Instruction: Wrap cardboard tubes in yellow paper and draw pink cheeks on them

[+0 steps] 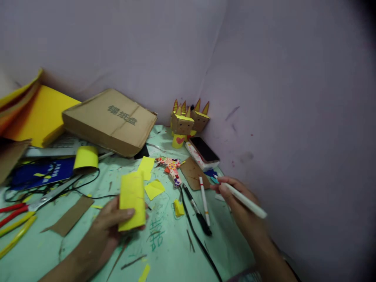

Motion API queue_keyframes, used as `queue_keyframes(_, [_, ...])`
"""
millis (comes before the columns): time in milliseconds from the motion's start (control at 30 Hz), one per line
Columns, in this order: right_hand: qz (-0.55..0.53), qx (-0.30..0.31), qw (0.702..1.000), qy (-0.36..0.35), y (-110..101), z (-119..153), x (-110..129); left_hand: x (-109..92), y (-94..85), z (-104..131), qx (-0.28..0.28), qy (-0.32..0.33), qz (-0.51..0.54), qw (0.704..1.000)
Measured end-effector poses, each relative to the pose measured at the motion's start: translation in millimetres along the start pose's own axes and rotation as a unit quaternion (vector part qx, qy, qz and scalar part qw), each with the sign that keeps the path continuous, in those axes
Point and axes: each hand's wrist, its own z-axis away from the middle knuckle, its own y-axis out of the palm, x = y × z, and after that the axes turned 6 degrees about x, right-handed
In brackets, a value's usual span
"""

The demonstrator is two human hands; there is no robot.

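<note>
My left hand (110,223) is closed around a yellow paper-covered piece (131,201), box-like or a flattened tube, with the thumb across its front. In my right hand (241,199) is a white marker pen (245,199), held between thumb and fingers above the table's right side. Its tip points toward the upper left, near a small blue scrap (212,174). The pen and the yellow piece are well apart. Between the hands lie a flower-patterned glue gun (172,166), a black pen (196,211), a white pen with an orange band (205,201) and yellow paper scraps (154,188).
Two cardboard figures (182,124) with pointed tops stand in the wall corner. A phone (203,149) rests on a tissue pack. At left are a large cardboard box (110,121), a yellow paper roll (86,158), red-handled scissors (35,205) and yellow-handled pliers (17,233). A black cord (199,243) crosses the green tabletop.
</note>
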Motion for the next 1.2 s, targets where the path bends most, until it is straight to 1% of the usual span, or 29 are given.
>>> queue_keyframes(33, [-0.06, 0.019, 0.998, -0.008, 12, -4, 17, 3, 2.4, 2, 0.023, -0.021, 0.004, 1.0])
queue_keyframes(67, [-0.107, 0.036, 0.993, -0.025, 25, -7, 34, 5, 4.3, 4, 0.047, -0.026, 0.014, 0.998])
queue_keyframes(133, [-0.169, 0.114, 0.977, -0.058, 56, -15, 63, 8, 5.2, 6, 0.09, -0.027, 0.022, 0.995])
queue_keyframes(200, [-0.218, 0.193, 0.955, -0.064, 87, -20, 80, 8, 2.1, 4, 0.112, -0.009, 0.022, 0.993])
queue_keyframes(233, [-0.229, 0.221, 0.946, -0.067, 102, -21, 83, 7, -0.5, 3, 0.118, 0.0, 0.021, 0.993])
queue_keyframes(300, [-0.224, 0.272, 0.933, -0.072, 125, -22, 81, 6, -6.1, -1, 0.124, 0.01, 0.016, 0.992])
queue_keyframes(333, [-0.228, 0.288, 0.927, -0.08, 134, -21, 76, 6, -8.4, -2, 0.125, 0.012, 0.011, 0.992])
queue_keyframes(400, [-0.246, 0.295, 0.919, -0.082, 144, -18, 67, 7, -10.8, -6, 0.133, 0.013, -0.007, 0.991])
queue_keyframes(500, [-0.259, 0.282, 0.92, -0.078, 146, -13, 59, 11, -9.4, -9, 0.141, 0.039, -0.039, 0.988])
queue_keyframes(600, [-0.243, 0.263, 0.931, -0.069, 140, -15, 60, 15, -6.2, -11, 0.122, 0.061, -0.052, 0.989])
queue_keyframes(667, [-0.242, 0.215, 0.944, -0.06, 133, -18, 63, 16, -5.0, -11, 0.111, 0.057, -0.041, 0.991])
queue_keyframes(733, [-0.258, 0.146, 0.954, -0.05, 124, -21, 63, 15, -4.8, -11, 0.102, 0.046, -0.017, 0.994])
queue_keyframes(800, [-0.282, 0.099, 0.954, -0.037, 116, -21, 60, 15, -5.3, -12, 0.091, 0.031, 0.003, 0.995])
queue_keyframes(833, [-0.286, 0.09, 0.953, -0.037, 114, -20, 58, 15, -5.6, -12, 0.089, 0.025, 0.009, 0.996])
queue_keyframes(900, [-0.27, 0.102, 0.956, -0.06, 111, -16, 55, 15, -6.3, -14, 0.091, 0.02, 0.017, 0.995])
queue_keyframes(967, [-0.227, 0.133, 0.96, -0.092, 111, -11, 55, 16, -6.8, -15, 0.107, 0.027, 0.018, 0.994])
queue_keyframes(1033, [-0.188, 0.152, 0.966, -0.097, 111, -7, 58, 16, -7.0, -16, 0.126, 0.034, 0.012, 0.991])
queue_keyframes(1133, [-0.159, 0.145, 0.973, -0.089, 112, -5, 64, 16, -6.8, -16, 0.146, 0.035, 0.007, 0.989])
queue_keyframes(1200, [-0.129, 0.141, 0.974, -0.118, 113, -5, 65, 15, -6.7, -15, 0.149, 0.036, 0.007, 0.988])
